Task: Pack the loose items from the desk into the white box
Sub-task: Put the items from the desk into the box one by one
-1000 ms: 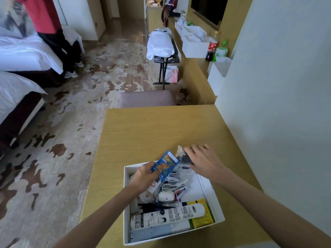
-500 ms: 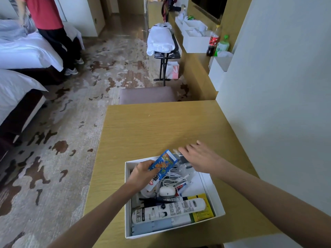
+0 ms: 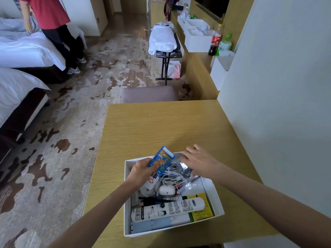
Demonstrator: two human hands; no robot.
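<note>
Wooden desk (image 3: 161, 126), white box (image 3: 170, 229) at near edge, left hand (image 3: 141, 171) fingers gripping a blue packet (image 3: 162, 159) over it, right hand (image 3: 198, 161) fingers spread open over a clear bag (image 3: 190, 182)

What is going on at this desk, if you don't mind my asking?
A person is packing small things into a white box on a wooden desk. The left hand grips a blue packet just over the box, while the right hand is spread open over a clear bag at its far corner. Inside lie a white tube, a white cable and a yellow packet.
</note>
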